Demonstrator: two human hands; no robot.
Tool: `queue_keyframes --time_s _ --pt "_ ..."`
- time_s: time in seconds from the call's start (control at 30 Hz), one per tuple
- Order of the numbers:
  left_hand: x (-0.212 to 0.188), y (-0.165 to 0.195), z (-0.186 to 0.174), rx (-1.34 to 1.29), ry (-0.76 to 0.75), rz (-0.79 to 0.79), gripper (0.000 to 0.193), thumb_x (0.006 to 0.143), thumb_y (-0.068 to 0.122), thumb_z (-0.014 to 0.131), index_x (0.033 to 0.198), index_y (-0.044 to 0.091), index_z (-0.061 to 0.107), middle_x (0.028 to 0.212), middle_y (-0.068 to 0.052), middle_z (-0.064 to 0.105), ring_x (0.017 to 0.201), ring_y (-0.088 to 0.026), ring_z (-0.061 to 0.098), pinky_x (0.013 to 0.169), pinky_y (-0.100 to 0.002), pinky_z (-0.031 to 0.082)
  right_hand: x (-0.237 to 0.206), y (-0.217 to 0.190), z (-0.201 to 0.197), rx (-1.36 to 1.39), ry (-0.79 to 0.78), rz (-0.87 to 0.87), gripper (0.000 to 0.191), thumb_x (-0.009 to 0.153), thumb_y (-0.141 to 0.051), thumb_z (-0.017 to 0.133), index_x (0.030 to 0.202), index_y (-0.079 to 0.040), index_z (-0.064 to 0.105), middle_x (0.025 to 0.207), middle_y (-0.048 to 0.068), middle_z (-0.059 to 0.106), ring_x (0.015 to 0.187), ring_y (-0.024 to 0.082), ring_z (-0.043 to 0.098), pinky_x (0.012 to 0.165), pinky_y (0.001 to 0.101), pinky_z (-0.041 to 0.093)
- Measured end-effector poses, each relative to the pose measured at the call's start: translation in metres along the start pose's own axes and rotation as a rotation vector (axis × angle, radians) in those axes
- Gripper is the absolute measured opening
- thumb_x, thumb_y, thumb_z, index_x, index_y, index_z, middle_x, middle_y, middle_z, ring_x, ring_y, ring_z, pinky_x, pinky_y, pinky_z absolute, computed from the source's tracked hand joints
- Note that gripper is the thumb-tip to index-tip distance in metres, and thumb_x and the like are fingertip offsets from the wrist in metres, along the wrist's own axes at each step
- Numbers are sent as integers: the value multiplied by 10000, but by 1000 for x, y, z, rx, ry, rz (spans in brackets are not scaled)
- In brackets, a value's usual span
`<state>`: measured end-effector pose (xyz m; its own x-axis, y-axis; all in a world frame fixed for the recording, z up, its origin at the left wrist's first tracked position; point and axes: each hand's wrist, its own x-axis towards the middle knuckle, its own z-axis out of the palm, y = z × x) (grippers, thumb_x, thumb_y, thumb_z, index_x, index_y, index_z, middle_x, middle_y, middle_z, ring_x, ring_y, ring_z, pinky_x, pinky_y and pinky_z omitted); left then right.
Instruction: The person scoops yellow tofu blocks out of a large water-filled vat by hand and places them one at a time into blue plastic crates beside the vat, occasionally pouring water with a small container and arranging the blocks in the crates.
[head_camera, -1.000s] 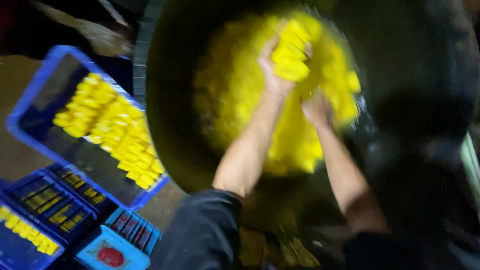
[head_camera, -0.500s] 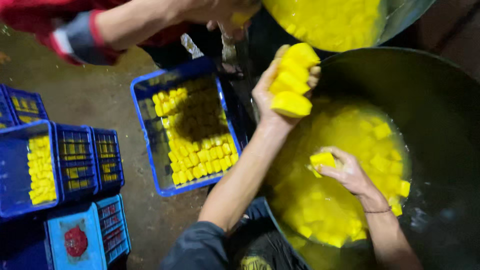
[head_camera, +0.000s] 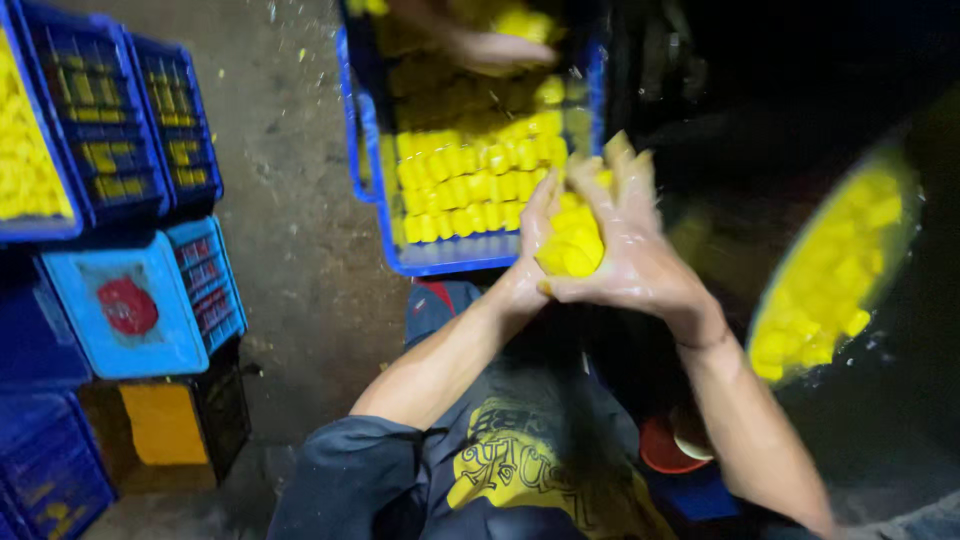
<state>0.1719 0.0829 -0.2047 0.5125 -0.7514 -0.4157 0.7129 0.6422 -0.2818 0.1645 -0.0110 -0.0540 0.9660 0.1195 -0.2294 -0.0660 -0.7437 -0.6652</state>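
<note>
Both my hands are pressed together around a stack of yellow blocks (head_camera: 572, 240), my left hand (head_camera: 535, 235) on the near side and my right hand (head_camera: 630, 250) on the far side. They hover just over the near edge of a blue crate (head_camera: 440, 255) that holds rows of the same yellow blocks. A big dark vat (head_camera: 900, 330) full of loose yellow blocks lies to the right. Another person's hand (head_camera: 490, 45) reaches into the crate's far end.
Stacked blue crates (head_camera: 90, 130) with yellow blocks stand at the left, with a light blue crate (head_camera: 140, 300) and a yellow-and-black crate (head_camera: 170, 425) below them. Grey concrete floor (head_camera: 290, 200) runs between the stacks and the crate.
My hands left the vat and swung left with the blocks, now joined together over the crate. The view turned away from the vat toward the floor.
</note>
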Motion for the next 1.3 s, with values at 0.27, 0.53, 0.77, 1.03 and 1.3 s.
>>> queue_keyframes --time_s 0.27,0.53,0.77,1.03,1.3 --pt "22 134 -57 223 254 278 846 979 758 327 1414 63 536 1293 -141 649 1170 -300 627 1023 -464 492 146 22 97 1108 -350 512 544 810 -136 713 1337 -55 602 1213 67 675 1105 216 641 951 357 530" --pt "-5 215 -95 2557 561 331 619 907 416 539 1426 80 508 1467 -165 473 1443 -418 279 1146 -721 124 277 -48 166 -163 -62 603 773 679 -570 846 1240 -72 662 1365 241 580 1283 368 531 1102 463 433" --pt "-18 189 -87 2620 727 527 693 890 357 640 1517 114 472 1627 -186 365 1542 -428 243 1241 -683 182 261 -13 188 409 -130 583 896 768 -493 750 1498 -61 462 1549 234 453 1419 352 422 1163 412 324" --pt "38 172 -53 2481 1074 109 865 866 467 642 1572 86 317 1633 -293 78 1484 -571 98 1141 -729 154 138 51 101 931 -67 322 573 955 -172 649 1487 -13 506 1393 118 640 1214 204 649 1060 350 514" --pt "95 -80 128 1911 -415 948 326 1009 150 722 1230 9 528 1190 -171 520 1108 -324 513 1004 -432 408 -185 46 -60 778 562 -9 477 865 -87 782 1282 -33 557 1369 117 589 1281 224 611 1138 390 528"
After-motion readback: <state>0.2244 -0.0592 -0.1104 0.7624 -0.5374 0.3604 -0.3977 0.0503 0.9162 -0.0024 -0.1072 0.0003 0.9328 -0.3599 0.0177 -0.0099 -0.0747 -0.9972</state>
